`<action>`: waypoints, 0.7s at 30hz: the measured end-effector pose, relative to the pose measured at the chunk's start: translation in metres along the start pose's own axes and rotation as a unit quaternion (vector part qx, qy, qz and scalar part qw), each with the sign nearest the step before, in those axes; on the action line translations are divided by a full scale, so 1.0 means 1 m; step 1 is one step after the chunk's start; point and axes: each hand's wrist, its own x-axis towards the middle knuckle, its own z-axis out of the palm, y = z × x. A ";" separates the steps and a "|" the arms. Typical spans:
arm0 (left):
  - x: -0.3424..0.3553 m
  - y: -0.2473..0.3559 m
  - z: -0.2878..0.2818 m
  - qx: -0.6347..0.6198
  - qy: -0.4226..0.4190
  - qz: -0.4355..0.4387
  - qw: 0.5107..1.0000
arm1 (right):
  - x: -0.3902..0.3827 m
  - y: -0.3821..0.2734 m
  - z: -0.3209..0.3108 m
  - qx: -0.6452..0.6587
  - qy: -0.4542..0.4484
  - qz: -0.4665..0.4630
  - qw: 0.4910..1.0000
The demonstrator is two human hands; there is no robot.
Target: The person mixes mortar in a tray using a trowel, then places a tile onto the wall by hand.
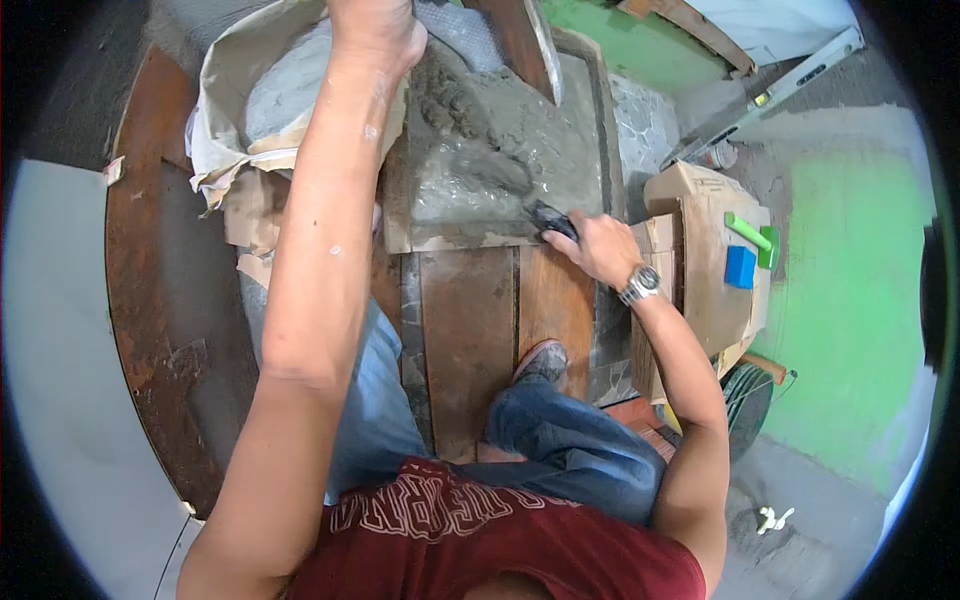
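My right hand point(603, 248), with a metal watch point(640, 284) on its wrist, is closed round the black handle of a trowel point(553, 221). The trowel's blade is blurred and reaches into wet grey mortar point(560, 120). The mortar lies in a shallow tray with pale wooden edges point(450, 242). At the top edge of the view is my left hand point(376, 30), its arm stretched over the near side of an open bag. Its fingers are cut off by the picture's edge, so what they hold does not show.
An open bag of grey powder point(285, 95) stands left of the tray. A dark plank point(520, 40) juts over the tray's far side. On the right are a cardboard box point(710, 235), a blue block point(740, 267), a green-handled tool point(755, 236) and a spirit level point(770, 95). Wooden boards point(465, 340) lie below.
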 end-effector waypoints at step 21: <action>-0.007 0.002 0.006 -0.043 -0.017 0.025 0.999 | 0.044 0.071 0.031 -0.096 0.093 0.077 0.988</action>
